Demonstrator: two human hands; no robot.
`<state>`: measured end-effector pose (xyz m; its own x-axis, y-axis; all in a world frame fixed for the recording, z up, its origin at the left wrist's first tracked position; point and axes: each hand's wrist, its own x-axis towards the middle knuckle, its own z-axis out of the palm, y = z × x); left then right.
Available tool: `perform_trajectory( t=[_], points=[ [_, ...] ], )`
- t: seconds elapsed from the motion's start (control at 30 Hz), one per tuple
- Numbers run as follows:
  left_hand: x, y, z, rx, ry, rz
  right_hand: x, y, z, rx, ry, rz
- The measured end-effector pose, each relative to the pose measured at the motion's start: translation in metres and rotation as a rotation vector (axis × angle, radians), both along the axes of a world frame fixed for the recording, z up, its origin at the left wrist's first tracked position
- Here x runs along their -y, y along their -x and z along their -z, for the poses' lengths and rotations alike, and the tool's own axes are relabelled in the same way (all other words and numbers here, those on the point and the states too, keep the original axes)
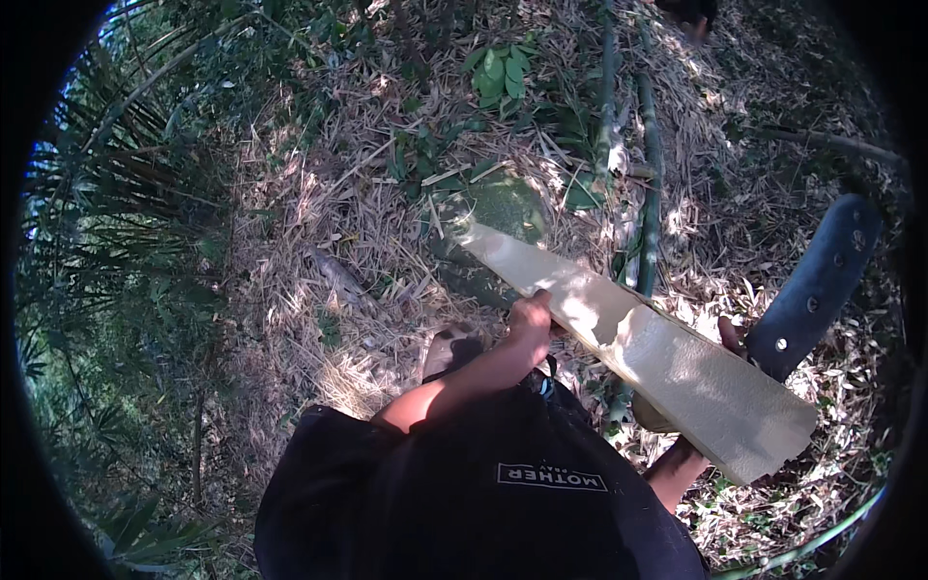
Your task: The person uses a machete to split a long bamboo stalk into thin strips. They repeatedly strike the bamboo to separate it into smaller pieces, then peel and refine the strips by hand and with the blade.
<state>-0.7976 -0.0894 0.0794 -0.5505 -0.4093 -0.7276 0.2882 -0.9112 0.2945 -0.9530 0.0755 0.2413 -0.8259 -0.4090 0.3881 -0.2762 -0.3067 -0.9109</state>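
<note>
Leaf-litter ground; left hand (530, 319) gripping bamboo slab (638, 348)

Your left hand (531, 317) grips the long pale split bamboo slab (638, 343) at its near edge. Your right hand (732, 335), mostly hidden behind the slab, holds a dark-handled blade (815, 283). Dry leaf litter (329, 213) covers the ground.

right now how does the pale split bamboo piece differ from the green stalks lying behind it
The split bamboo piece is pale tan, broad and flat; the green bamboo stalks are thin and round. The left hand holds the piece up off the ground; the stalks lie on leaf litter. Both are bamboo.
</note>
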Motion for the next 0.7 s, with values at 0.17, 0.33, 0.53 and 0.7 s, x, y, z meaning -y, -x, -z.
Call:
perform_trajectory(
  t=[0.17,0.33,0.53,0.7],
  points=[
    [0.03,0.065,0.076,-0.042,-0.082,-0.037,0.023,0.005,-0.079,-0.248,0.027,-0.097],
    [0.061,0.07,-0.028,-0.018,-0.031,-0.049,0.05,0.012,-0.088,-0.332,0.003,-0.141],
    [0.088,0.082,-0.019,-0.041,-0.064,0.03,0.106,0.019,-0.098,-0.342,-0.033,-0.256],
    [0.126,0.058,-0.04,-0.077,0.013,0.179,0.155,0.039,-0.126,-0.143,-0.248,-0.306]
  ],
)
